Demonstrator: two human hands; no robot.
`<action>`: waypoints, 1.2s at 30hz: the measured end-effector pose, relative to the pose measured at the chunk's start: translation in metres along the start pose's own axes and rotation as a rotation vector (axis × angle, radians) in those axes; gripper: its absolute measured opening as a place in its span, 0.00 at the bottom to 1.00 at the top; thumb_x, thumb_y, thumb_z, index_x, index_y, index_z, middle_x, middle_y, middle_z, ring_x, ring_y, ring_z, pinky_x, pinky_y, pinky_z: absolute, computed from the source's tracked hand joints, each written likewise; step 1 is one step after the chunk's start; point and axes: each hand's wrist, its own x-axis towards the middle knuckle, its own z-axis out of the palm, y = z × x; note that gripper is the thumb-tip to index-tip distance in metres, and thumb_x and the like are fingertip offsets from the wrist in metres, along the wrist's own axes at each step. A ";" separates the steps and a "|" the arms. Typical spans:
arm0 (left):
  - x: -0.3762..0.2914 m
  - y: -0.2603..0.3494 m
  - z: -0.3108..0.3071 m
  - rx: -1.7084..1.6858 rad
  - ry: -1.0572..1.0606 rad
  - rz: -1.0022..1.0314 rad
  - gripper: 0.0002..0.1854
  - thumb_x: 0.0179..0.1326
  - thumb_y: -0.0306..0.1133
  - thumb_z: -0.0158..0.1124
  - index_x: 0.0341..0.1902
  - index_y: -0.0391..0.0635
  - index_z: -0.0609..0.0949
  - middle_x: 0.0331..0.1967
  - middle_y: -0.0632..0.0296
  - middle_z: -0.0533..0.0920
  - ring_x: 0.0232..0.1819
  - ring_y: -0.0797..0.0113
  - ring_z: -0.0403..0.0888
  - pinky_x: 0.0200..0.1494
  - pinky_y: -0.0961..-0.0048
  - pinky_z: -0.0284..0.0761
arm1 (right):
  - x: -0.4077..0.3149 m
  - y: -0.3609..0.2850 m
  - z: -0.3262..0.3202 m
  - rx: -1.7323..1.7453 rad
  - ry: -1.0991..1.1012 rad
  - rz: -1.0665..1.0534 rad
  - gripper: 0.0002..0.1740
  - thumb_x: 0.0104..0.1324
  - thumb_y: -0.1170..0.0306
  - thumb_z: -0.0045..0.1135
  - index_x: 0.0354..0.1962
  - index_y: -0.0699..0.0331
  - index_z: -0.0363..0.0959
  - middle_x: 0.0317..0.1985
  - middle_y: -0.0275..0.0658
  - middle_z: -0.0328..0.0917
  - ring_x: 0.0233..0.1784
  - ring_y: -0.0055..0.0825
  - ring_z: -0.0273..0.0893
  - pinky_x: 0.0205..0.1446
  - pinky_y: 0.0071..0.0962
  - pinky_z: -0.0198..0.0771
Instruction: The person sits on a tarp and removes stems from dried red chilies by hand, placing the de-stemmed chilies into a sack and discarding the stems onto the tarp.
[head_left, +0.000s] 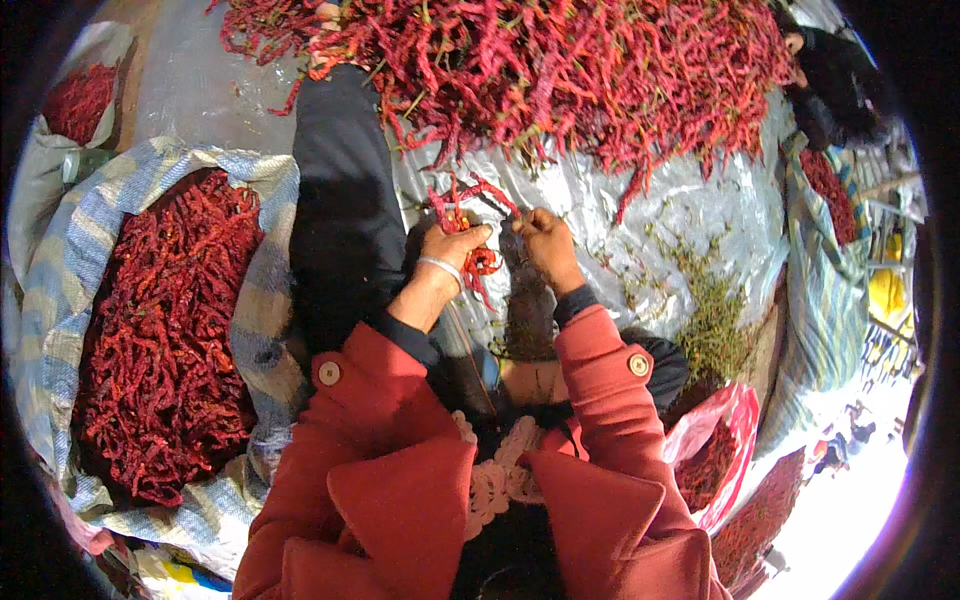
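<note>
My left hand, with a pale bangle at the wrist, is closed around several wrinkled dried red chili peppers that stick out above and below the fist. To its right, my right hand pinches the end of one more red chili, which reaches back toward the left hand. Both hands are above a shiny plastic sheet. Beyond them lies a large heap of dried red chilies. Small greenish stems are piled on the sheet's right side.
A striped woven sack full of chilies stands at left, another at right. A red-and-white plastic bag holds chilies at lower right. A dark trouser leg stretches left of my hands. A person in dark clothes is at upper right.
</note>
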 end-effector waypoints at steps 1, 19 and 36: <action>-0.002 -0.001 0.006 0.058 -0.002 0.014 0.08 0.48 0.22 0.61 0.33 0.46 0.75 0.26 0.66 0.76 0.26 0.73 0.74 0.29 0.75 0.73 | -0.015 0.009 -0.005 0.024 -0.031 -0.012 0.10 0.56 0.67 0.55 0.26 0.66 0.72 0.15 0.44 0.67 0.20 0.30 0.66 0.28 0.30 0.63; 0.003 -0.035 -0.006 0.731 -0.179 0.047 0.06 0.43 0.27 0.63 0.27 0.42 0.78 0.21 0.66 0.77 0.22 0.74 0.74 0.27 0.73 0.70 | -0.056 -0.033 -0.081 -1.023 -0.172 -0.152 0.10 0.58 0.69 0.53 0.35 0.67 0.73 0.31 0.45 0.75 0.31 0.36 0.74 0.36 0.28 0.67; -0.013 -0.007 0.010 0.416 -0.421 -0.086 0.08 0.47 0.29 0.64 0.30 0.43 0.77 0.25 0.67 0.77 0.28 0.75 0.74 0.30 0.76 0.71 | -0.003 0.000 -0.102 0.041 -0.288 0.067 0.11 0.63 0.66 0.48 0.36 0.65 0.74 0.23 0.25 0.67 0.23 0.14 0.58 0.29 0.14 0.58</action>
